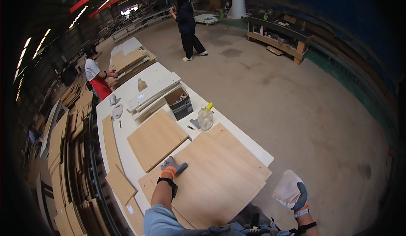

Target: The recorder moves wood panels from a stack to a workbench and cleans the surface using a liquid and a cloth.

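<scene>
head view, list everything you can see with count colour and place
large plywood panel: one, tan, near table end, under left hand
smaller plywood panel: one, tan, just beyond it
long white worktable: one, white, centre
clear plastic bottle with yellow cap: one, beside the panels
open cardboard box: one, dark, mid-table
white boards: stack, beyond the box
wood offcuts: many, tan, left racks
people: two, far end and left
left hand: grey glove, flat on large panel
right hand: gloved, holding white cloth
</scene>
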